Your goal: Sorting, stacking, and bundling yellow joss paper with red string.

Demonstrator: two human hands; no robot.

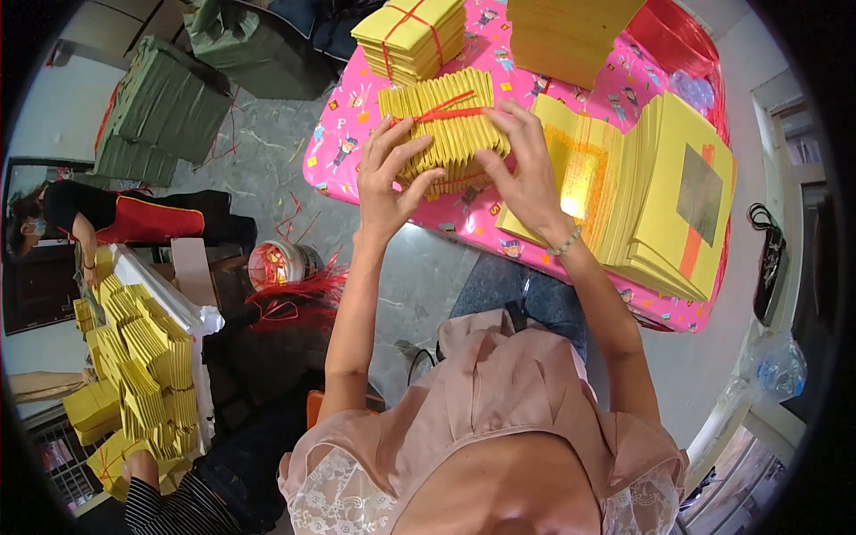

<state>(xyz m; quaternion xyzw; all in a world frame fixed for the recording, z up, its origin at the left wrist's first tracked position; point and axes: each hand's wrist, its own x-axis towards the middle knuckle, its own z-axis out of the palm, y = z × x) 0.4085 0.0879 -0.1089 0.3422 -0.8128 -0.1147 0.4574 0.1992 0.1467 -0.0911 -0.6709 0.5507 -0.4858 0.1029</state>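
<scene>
A bundle of folded yellow paper packets (459, 143), with a red strip across its top, rests on the pink patterned tabletop (464, 227). My left hand (385, 174) grips its left side, fingers along the edge and thumb at the near side. On the right side, my right hand (528, 169) presses with fingers near the top and thumb at the near right corner. The packets stand side by side between my hands. Their underside is hidden.
Behind stands a stack of yellow paper (401, 40) tied with red strips. Large yellow sheets (651, 214) lie to my right. A bucket (278, 265) with red strips sits on the floor at left. Two other people work at a table piled with yellow packets (143, 357).
</scene>
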